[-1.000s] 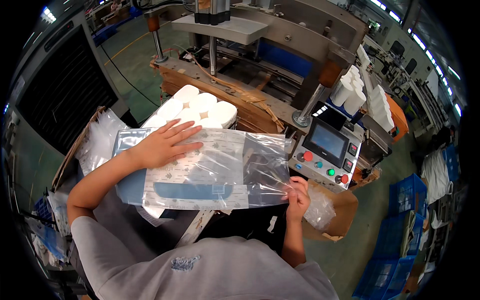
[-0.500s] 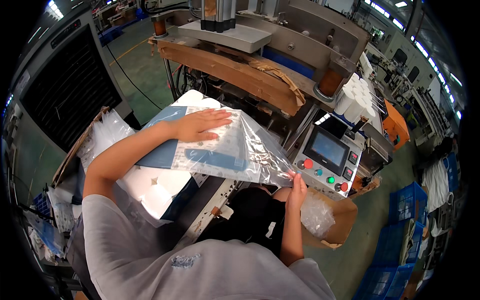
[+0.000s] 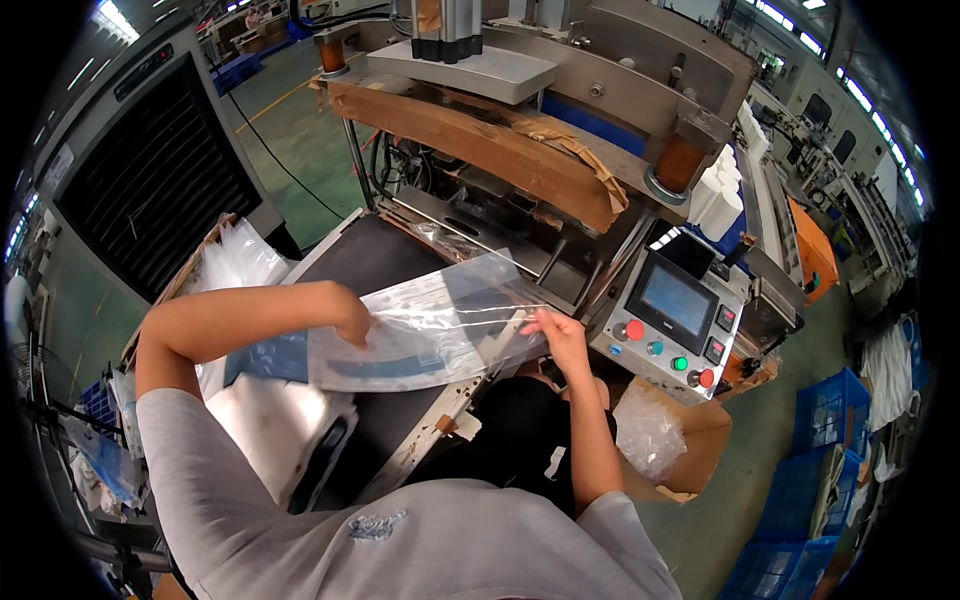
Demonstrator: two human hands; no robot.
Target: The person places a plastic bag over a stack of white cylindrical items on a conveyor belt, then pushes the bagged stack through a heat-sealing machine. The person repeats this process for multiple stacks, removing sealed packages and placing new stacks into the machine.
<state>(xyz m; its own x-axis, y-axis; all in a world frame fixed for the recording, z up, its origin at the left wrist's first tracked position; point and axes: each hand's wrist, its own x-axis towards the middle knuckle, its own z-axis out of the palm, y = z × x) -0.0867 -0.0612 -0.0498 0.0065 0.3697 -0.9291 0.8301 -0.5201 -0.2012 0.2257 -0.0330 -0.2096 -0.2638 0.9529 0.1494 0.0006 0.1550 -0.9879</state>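
Observation:
A clear plastic bag with white and blue printing [image 3: 420, 365] lies stretched over a dark conveyor belt [image 3: 355, 260]. Its loose end reaches my right hand [image 3: 558, 338], which pinches the plastic between thumb and fingers. Against the printed part rests my left hand [image 3: 350, 318], bent sharply at the wrist, its fingers hidden from view. Under my left forearm a pack of white rolls [image 3: 265, 425] sits at the belt's near left side, smeared by motion. How far the bag covers these rolls is hidden.
A machine with a tan-covered bar [image 3: 470, 150] stands beyond the belt. At right is a control panel [image 3: 670, 320] with a screen and coloured buttons. Below it sits a cardboard box [image 3: 700, 445] of crumpled plastic. Clear bags [image 3: 240, 258] fill a box at left. Blue crates [image 3: 835, 410] stand far right.
The white rolls have shifted left and nearer, baring the belt. My left hand has gone from lying flat to bent, moving left and nearer. My right hand has moved left and farther out with the bag's end.

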